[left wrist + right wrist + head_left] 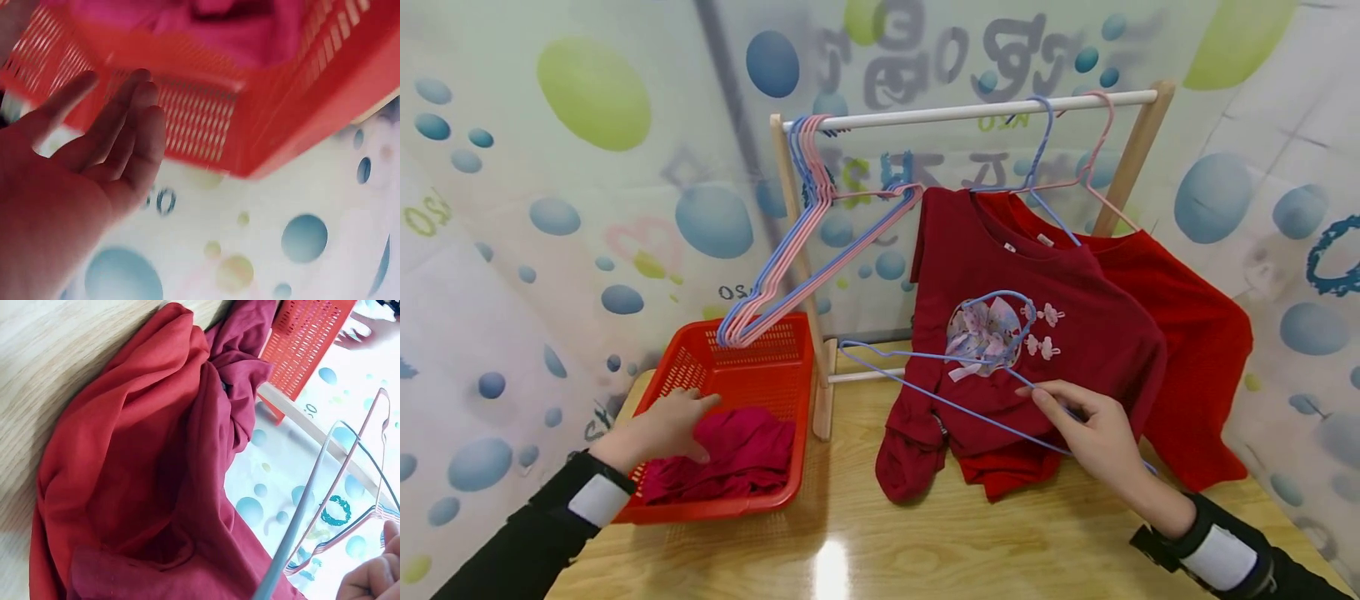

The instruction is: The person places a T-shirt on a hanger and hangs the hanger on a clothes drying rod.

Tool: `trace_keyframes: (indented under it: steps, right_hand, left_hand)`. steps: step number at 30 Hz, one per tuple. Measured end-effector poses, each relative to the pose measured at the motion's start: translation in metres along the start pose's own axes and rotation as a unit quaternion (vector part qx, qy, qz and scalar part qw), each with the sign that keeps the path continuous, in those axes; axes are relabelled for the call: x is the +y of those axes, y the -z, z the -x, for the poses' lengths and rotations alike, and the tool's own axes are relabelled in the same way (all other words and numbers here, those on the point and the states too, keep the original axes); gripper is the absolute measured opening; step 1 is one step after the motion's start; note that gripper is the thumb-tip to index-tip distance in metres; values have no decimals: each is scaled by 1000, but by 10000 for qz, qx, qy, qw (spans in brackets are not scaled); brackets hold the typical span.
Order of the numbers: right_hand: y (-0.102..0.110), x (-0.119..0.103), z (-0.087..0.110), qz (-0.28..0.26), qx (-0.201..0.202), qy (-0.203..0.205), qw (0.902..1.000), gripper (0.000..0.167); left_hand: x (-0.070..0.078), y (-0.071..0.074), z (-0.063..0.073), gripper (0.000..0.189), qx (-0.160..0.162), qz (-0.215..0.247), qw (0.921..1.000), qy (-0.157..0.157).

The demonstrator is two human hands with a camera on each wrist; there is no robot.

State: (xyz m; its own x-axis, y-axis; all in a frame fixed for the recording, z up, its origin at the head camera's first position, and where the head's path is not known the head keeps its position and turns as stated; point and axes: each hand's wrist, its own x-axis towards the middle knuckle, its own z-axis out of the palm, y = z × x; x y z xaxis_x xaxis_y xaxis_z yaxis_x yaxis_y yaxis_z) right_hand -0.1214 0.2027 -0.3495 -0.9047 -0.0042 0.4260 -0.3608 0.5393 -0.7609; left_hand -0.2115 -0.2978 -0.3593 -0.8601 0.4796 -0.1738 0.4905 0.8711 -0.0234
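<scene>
In the head view my left hand (662,429) reaches over the red plastic basket (802,392), fingers spread and relaxed. Beneath it lies a crumpled crimson garment (748,454); the left wrist view shows this hand (94,162) holding nothing, beside the basket wall. My right hand (1093,429) pinches a blue wire hanger (925,357) by one arm, with its hook up. That hanger is bare and stands in front of a maroon top (1105,325). Behind the top, a bright red garment (1202,358) hangs on a pink hanger (1101,150).
A rack with a white rail (955,112) and wooden posts (1138,158) stands on the wooden table (895,542). Several blue and pink hangers (797,242) bunch at its left end, jutting over the basket. A patterned curtain (647,192) hangs behind.
</scene>
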Motion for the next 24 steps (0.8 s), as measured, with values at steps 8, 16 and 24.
trace_keyframes:
  steps: [8, 16, 24]
  right_hand:
    - [0, 4, 5, -202, 8, -83, 9998, 13]
    - [-4, 22, 6, -326, -23, -143, 9994, 14]
    - [-3, 16, 7, -446, 6, -35, 9990, 14]
  left_hand:
    - [15, -26, -5, 102, -1588, 334, 9858, 434]
    - [21, -22, -18, 119, -2804, 320, 9574, 609]
    - [23, -25, -22, 103, -2581, 283, 9638, 607]
